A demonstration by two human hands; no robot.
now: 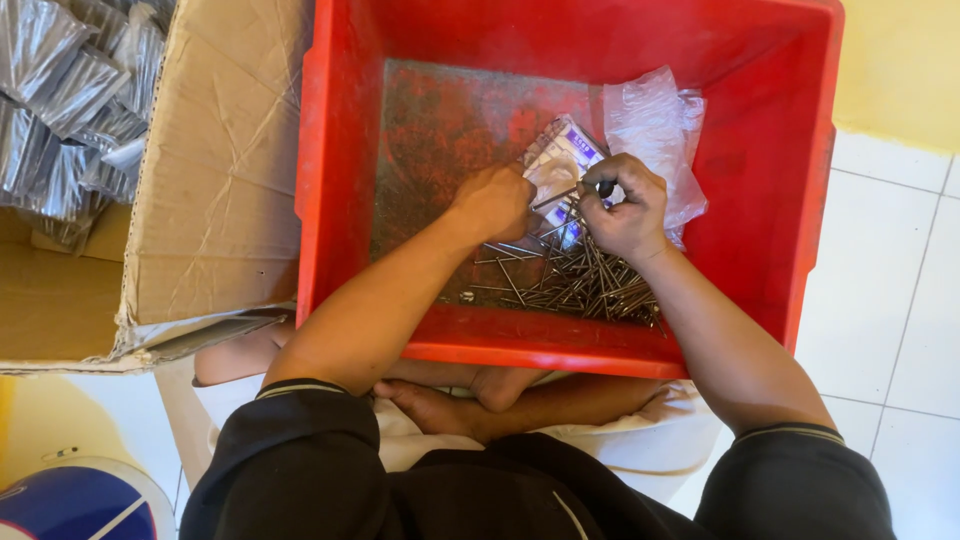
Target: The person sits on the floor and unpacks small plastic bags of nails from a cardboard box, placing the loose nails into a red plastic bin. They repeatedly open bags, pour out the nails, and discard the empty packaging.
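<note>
White floor tiles [900, 300] lie under my red bin [340, 200]. My right hand [625, 210] pinches one nail [555, 197] above the nail pile [580, 280]. My left hand [495, 203] is curled, holding a small packet [560, 160].

light: bright, even daylight; soft shadows under the fingers [600, 190] on the red bin [340, 150] floor
glare: shiny bags far left of fingers
focus: pretty sharp; slight edge softness

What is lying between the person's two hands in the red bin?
In the head view, a small printed packet and loose nails lie between the left hand and right hand.
</note>
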